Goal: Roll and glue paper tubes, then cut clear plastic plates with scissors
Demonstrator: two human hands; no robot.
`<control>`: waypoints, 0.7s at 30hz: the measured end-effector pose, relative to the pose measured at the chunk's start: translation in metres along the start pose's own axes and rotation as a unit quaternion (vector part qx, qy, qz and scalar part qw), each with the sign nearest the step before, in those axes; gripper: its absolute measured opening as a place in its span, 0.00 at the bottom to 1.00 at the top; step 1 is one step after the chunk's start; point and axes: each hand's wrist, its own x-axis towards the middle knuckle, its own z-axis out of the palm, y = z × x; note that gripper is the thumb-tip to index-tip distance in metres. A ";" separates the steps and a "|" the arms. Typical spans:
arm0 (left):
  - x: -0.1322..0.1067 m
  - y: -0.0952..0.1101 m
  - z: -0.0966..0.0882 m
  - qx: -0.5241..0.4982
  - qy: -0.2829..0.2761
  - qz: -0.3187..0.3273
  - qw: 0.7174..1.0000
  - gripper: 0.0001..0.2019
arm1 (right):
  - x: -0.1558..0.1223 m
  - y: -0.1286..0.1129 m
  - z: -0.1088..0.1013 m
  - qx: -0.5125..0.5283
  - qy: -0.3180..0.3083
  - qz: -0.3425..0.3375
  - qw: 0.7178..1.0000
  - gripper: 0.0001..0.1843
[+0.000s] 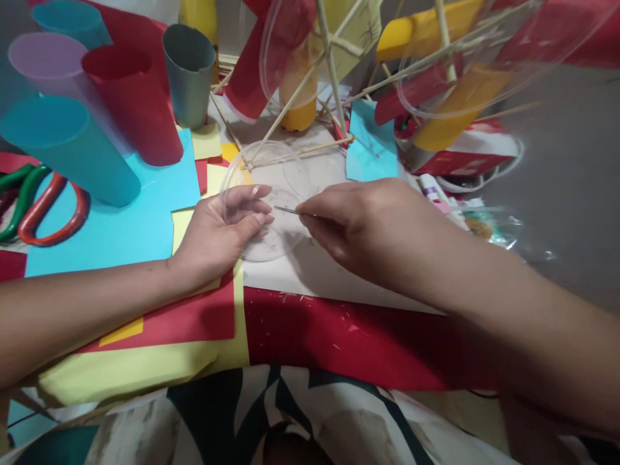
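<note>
My left hand [217,226] is closed around the edge of a clear round plastic lid [278,161], its fingers and thumb curled over the near side. The lid is tilted up above a white sheet. In my right hand [363,223] a thin, pointed metal tool [287,210] is pinched between thumb and fingers. Its tip points left toward the lid and the left fingertips. Whether the tip touches the plastic I cannot tell. The rest of the tool is hidden inside the right hand.
Coloured paper tubes, among them a red one [130,103], stand at left on blue paper [155,239]. Scissors [53,210] lie at the left edge. Behind the hands rises a stick frame [334,84] with clear discs. A red and white box [465,152] sits right.
</note>
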 end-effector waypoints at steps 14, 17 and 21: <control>0.009 -0.007 -0.003 -0.033 -0.013 -0.049 0.998 0.15 | 0.041 -0.033 -0.037 -0.209 -0.212 -0.058 0.953 0.11; 0.008 -0.008 -0.003 -0.023 -0.013 -0.045 0.999 0.15 | 0.045 -0.030 -0.033 -0.061 -0.180 0.059 0.980 0.10; 0.009 -0.009 -0.002 -0.005 -0.014 -0.034 0.999 0.15 | 0.048 -0.024 -0.025 0.252 -0.160 0.248 0.922 0.16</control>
